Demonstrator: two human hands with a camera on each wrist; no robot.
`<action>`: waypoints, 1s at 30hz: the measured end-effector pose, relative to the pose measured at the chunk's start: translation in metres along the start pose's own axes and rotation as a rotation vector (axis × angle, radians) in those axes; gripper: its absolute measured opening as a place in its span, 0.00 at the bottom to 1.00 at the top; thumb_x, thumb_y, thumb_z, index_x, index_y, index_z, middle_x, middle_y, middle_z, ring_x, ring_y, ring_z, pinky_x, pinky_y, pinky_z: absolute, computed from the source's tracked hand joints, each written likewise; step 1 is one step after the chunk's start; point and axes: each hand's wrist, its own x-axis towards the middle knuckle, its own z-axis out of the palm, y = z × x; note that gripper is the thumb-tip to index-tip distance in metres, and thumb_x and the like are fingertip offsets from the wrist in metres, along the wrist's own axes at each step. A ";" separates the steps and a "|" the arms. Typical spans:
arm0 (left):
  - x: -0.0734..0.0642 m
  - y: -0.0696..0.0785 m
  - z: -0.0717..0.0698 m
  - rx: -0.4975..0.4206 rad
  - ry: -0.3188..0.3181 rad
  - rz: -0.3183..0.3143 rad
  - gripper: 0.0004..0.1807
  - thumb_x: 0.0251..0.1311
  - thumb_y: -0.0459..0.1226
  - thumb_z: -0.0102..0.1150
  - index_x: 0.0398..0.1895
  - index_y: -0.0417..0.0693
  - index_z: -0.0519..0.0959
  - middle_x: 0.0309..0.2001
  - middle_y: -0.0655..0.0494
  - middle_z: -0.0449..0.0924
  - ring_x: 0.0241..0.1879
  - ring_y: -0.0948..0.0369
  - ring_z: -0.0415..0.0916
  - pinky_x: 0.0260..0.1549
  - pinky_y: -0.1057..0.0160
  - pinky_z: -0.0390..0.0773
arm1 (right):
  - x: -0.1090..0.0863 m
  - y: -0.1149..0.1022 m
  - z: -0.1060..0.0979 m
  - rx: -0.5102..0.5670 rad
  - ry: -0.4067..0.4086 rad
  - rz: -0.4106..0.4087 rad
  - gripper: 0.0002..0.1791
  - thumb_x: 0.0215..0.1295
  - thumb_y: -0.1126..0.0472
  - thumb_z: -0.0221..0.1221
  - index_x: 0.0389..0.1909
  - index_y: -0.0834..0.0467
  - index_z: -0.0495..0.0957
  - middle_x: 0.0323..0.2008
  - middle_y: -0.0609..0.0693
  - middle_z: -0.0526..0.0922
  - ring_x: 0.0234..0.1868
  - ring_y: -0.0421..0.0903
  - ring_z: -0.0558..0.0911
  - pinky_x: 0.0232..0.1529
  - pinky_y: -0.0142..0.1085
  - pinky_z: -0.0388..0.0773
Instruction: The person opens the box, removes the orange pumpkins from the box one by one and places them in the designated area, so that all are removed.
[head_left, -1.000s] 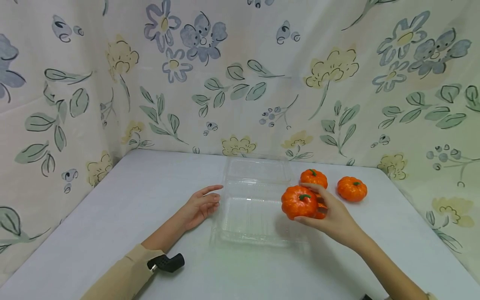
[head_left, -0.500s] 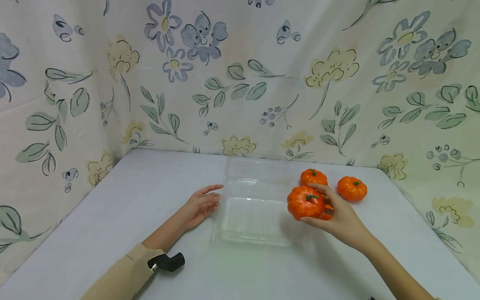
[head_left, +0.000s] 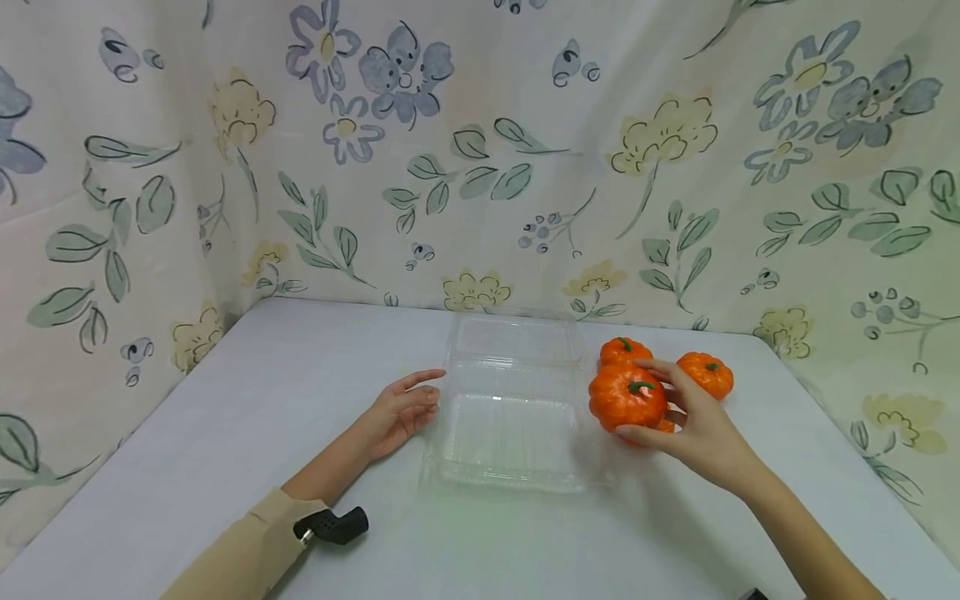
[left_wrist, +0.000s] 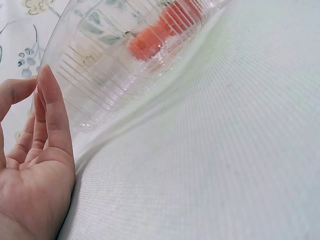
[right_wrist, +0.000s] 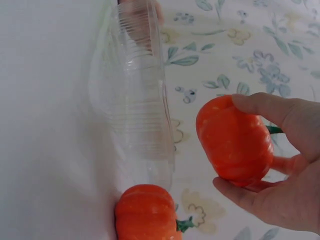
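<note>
My right hand (head_left: 701, 429) grips an orange toy pumpkin (head_left: 627, 398) with a green stem, thumb on one side and fingers on the other. It hangs over the table at the right side of a clear plastic clamshell container (head_left: 510, 425), whose lid (head_left: 517, 340) lies opened back. Partly hidden beneath it is a second pumpkin (head_left: 666, 426), while a third pumpkin (head_left: 624, 350) sits just behind. In the left wrist view, thumb and fingertip of my left hand (left_wrist: 42, 145) meet at the container's edge, pinching it.
Another orange pumpkin (head_left: 705, 375) sits farther right on the white table (head_left: 322, 358). A floral curtain (head_left: 480, 167) rises along the table's back and sides. A black device (head_left: 332, 526) is strapped at my left sleeve.
My right hand has moved right with the pumpkin, from over the container's right edge to beside it. The left hand and the container stay put.
</note>
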 end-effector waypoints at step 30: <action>-0.002 0.001 0.003 -0.004 -0.006 0.008 0.21 0.75 0.21 0.44 0.64 0.46 0.74 0.40 0.55 0.79 0.35 0.66 0.81 0.38 0.73 0.85 | 0.002 0.014 -0.033 0.001 -0.044 -0.017 0.44 0.62 0.64 0.75 0.74 0.64 0.62 0.68 0.66 0.70 0.65 0.74 0.76 0.53 0.17 0.76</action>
